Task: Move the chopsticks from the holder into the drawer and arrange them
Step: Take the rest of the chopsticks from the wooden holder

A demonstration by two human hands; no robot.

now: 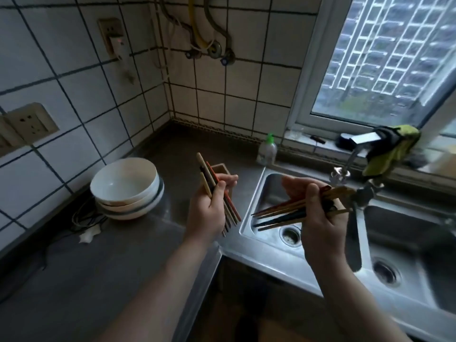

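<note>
Wooden chopsticks point(291, 211) fill both raised hands' grips.

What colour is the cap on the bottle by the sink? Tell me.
Green, on the clear bottle, seen in the head view.

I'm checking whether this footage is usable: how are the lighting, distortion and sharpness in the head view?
Head view: daylight comes only from the window, so the countertop is dim; wide-angle distortion bends the wall tiles; soft glare shows on the sink; the chopsticks in the right hand look slightly soft.
</note>
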